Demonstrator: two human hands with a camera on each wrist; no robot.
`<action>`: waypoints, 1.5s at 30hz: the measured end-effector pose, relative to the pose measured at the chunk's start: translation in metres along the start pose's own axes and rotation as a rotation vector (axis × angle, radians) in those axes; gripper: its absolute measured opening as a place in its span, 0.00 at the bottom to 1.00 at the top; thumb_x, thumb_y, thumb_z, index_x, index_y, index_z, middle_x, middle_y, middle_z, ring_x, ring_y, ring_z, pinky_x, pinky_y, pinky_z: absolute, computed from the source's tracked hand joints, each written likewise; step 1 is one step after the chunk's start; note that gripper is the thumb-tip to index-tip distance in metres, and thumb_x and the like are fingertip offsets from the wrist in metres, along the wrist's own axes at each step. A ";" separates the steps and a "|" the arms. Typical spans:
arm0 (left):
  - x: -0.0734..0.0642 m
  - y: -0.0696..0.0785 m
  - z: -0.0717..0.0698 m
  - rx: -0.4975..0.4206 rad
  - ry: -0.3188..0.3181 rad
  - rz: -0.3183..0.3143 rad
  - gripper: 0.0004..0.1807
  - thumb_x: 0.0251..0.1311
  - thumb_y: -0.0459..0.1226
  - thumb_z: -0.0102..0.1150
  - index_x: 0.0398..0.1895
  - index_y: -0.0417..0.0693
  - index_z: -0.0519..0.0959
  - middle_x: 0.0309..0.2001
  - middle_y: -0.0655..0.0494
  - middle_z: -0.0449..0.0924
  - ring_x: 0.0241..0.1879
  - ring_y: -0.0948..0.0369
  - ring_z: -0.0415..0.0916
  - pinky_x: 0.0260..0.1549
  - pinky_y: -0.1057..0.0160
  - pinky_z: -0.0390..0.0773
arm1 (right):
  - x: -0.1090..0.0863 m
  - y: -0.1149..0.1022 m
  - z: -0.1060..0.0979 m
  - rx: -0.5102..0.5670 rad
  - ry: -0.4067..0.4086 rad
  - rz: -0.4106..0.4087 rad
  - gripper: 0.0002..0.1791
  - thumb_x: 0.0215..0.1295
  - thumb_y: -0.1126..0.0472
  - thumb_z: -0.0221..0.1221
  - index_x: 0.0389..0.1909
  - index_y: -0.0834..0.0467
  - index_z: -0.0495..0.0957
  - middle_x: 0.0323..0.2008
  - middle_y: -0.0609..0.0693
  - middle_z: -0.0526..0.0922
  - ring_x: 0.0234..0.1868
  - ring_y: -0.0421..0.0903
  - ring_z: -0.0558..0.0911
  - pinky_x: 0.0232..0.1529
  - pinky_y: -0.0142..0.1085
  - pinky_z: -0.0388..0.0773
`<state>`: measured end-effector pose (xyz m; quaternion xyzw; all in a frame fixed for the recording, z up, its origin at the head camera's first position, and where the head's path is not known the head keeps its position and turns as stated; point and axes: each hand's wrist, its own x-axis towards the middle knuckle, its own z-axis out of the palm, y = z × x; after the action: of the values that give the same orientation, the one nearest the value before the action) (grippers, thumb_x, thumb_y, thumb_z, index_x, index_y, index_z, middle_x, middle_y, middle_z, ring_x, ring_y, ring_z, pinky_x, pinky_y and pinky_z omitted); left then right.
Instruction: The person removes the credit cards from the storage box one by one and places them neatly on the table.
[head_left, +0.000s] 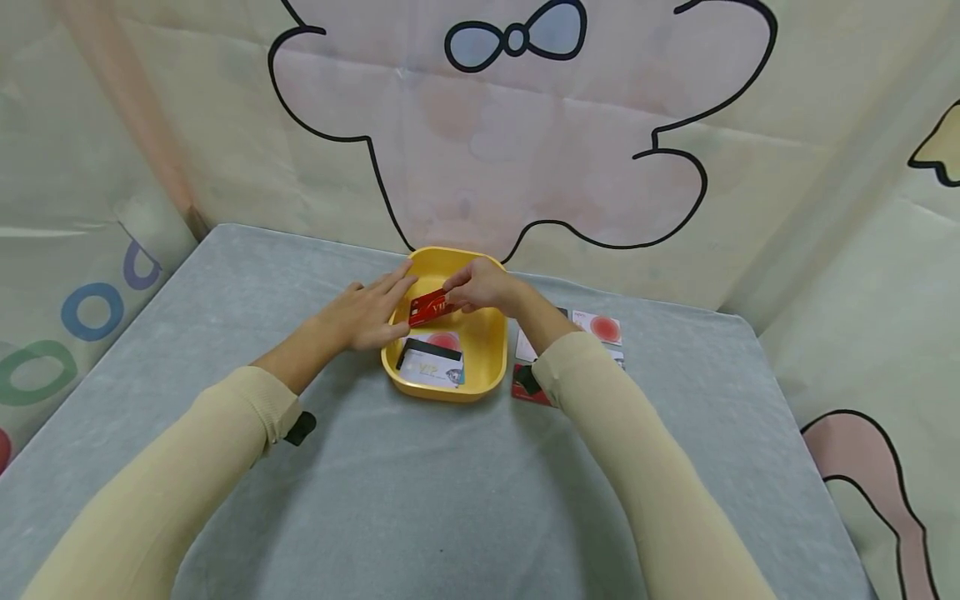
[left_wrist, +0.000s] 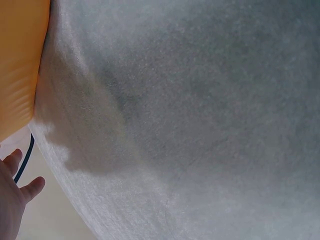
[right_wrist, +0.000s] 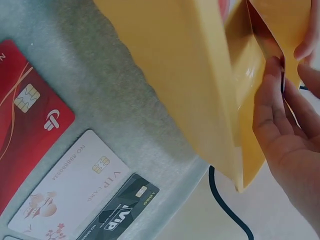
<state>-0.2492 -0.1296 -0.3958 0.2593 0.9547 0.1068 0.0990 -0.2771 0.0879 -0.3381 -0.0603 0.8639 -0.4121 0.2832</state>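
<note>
A yellow plastic bin (head_left: 486,354) stands on the table. Over its inside, my right hand (head_left: 487,287) pinches a red VIP card (head_left: 429,309) between thumb and fingers, and the card is tilted. In the right wrist view the card shows nearly edge-on by the fingertips. My left hand (head_left: 367,315) lies on the bin's left rim with its fingers extended; its thumb tip is near the red card's lower edge. A white VIP card (head_left: 429,368) with a black stripe lies in the bin on top of other cards, one with a red round print.
Right of the bin, several cards lie on the grey-blue tablecloth (head_left: 450,492): a red chip card (right_wrist: 37,117), a white VIP card (right_wrist: 75,182), a dark VIP card (right_wrist: 120,210) and a card with a red circle (head_left: 604,327). A printed curtain (head_left: 525,158) hangs behind the table.
</note>
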 end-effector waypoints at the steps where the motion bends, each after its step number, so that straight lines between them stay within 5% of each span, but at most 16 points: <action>1: 0.000 0.000 0.000 0.002 -0.002 -0.001 0.45 0.64 0.54 0.48 0.80 0.47 0.47 0.81 0.50 0.33 0.76 0.45 0.47 0.64 0.30 0.54 | 0.000 0.001 0.000 -0.002 0.007 -0.010 0.17 0.70 0.65 0.58 0.57 0.67 0.79 0.52 0.59 0.83 0.49 0.53 0.84 0.49 0.36 0.82; 10: 0.001 0.001 0.000 0.011 -0.010 0.004 0.45 0.66 0.54 0.47 0.80 0.46 0.47 0.81 0.50 0.32 0.76 0.45 0.47 0.64 0.30 0.55 | -0.005 0.007 -0.001 -0.054 0.062 -0.084 0.15 0.67 0.69 0.59 0.53 0.67 0.82 0.50 0.60 0.83 0.48 0.58 0.82 0.48 0.37 0.82; 21: 0.000 0.003 -0.001 0.013 -0.006 0.001 0.45 0.64 0.54 0.48 0.80 0.46 0.48 0.81 0.50 0.33 0.77 0.46 0.47 0.64 0.30 0.56 | -0.024 0.020 -0.017 -0.125 0.103 -0.126 0.17 0.66 0.67 0.60 0.55 0.61 0.82 0.54 0.56 0.81 0.48 0.53 0.81 0.51 0.39 0.81; 35: 0.000 0.001 0.000 0.015 0.005 -0.005 0.45 0.64 0.54 0.48 0.80 0.46 0.48 0.81 0.50 0.34 0.77 0.46 0.47 0.64 0.30 0.55 | -0.067 0.051 -0.033 0.000 0.115 -0.195 0.18 0.67 0.65 0.61 0.57 0.58 0.81 0.58 0.54 0.79 0.52 0.51 0.83 0.53 0.43 0.80; 45: 0.000 0.000 0.000 0.015 -0.005 0.001 0.45 0.66 0.54 0.47 0.80 0.46 0.46 0.81 0.52 0.31 0.77 0.47 0.47 0.65 0.31 0.55 | -0.111 0.085 -0.056 0.028 0.125 -0.144 0.20 0.67 0.63 0.62 0.59 0.58 0.79 0.61 0.56 0.76 0.55 0.55 0.80 0.53 0.48 0.80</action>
<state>-0.2491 -0.1302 -0.3955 0.2606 0.9552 0.0992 0.0995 -0.2039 0.2185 -0.3245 -0.0922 0.8675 -0.4464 0.1992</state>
